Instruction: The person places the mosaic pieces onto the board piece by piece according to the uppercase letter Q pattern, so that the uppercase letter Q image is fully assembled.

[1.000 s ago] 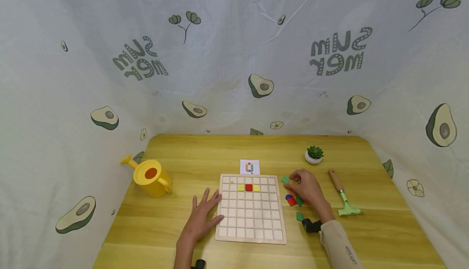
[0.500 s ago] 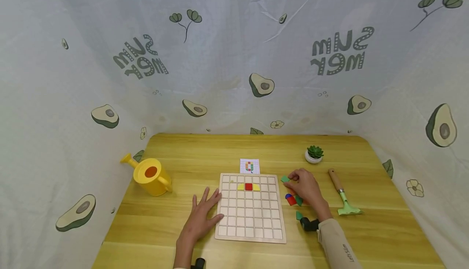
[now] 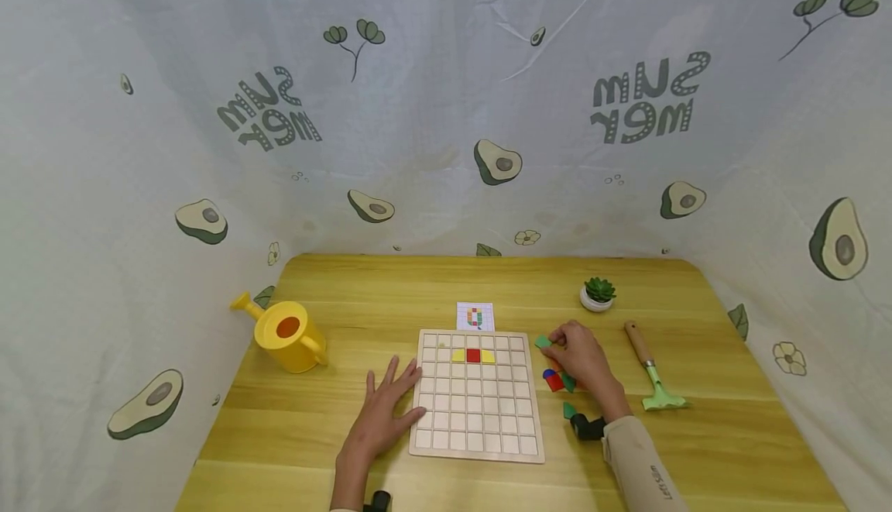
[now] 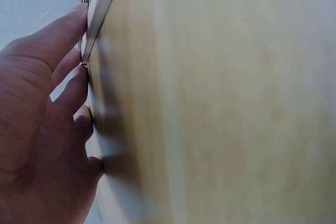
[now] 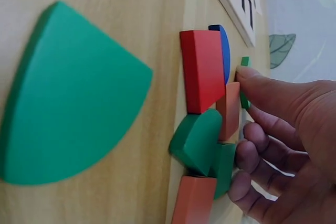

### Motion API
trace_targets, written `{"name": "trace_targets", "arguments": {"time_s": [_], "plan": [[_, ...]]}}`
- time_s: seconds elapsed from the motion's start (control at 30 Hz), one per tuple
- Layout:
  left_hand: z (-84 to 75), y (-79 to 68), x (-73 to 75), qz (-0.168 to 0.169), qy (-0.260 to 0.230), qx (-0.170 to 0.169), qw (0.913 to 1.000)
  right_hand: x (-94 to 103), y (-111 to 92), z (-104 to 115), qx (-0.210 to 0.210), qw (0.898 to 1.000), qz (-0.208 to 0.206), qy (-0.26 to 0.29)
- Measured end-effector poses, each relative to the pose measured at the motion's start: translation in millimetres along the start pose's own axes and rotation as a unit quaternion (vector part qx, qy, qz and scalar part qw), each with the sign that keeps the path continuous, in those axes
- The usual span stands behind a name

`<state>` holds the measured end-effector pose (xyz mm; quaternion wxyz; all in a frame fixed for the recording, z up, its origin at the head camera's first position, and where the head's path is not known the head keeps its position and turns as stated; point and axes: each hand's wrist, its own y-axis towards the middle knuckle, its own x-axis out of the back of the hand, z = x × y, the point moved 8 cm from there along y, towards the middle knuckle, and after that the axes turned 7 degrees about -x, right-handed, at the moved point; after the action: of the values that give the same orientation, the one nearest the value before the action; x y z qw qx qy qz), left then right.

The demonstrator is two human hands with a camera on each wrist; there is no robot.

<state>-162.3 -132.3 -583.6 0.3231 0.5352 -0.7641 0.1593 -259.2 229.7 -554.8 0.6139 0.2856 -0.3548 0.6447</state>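
A light wooden grid board (image 3: 465, 403) lies mid-table with one red square tile (image 3: 473, 355) between two yellow tiles (image 3: 488, 357) in its second row. My left hand (image 3: 379, 419) rests on the table with fingers spread, thumb and fingertips touching the board's left edge. Right of the board, thumb and index finger of my right hand (image 3: 584, 355) pinch a green tile (image 3: 543, 341), seen edge-on in the right wrist view. Under and beside that hand lie a red block (image 5: 203, 69), a blue rounded piece (image 5: 226, 51), orange blocks (image 5: 229, 111) and green pieces (image 5: 197, 135).
Behind the board lies a small pattern card (image 3: 475, 316). A yellow watering can (image 3: 289, 338) stands at the left, a potted succulent (image 3: 597, 293) at the back right. A green-headed hand tool (image 3: 653, 372) with a wooden handle lies on the right.
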Motion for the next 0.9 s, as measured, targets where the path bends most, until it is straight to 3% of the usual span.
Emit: {"name": "trace_targets", "arguments": {"time_s": [0.53, 0.9], "plan": [[-0.8, 0.0, 0.3, -0.001, 0.008, -0.004, 1.0000, 0.9, -1.4, 2.7, 0.026, 0.999, 0.031, 0.009], [-2.5, -0.4, 0.8, -0.006, 0.011, -0.007, 0.9999, -1.0, 0.1, -3.5, 0.027, 0.999, 0.022, 0.025]]}}
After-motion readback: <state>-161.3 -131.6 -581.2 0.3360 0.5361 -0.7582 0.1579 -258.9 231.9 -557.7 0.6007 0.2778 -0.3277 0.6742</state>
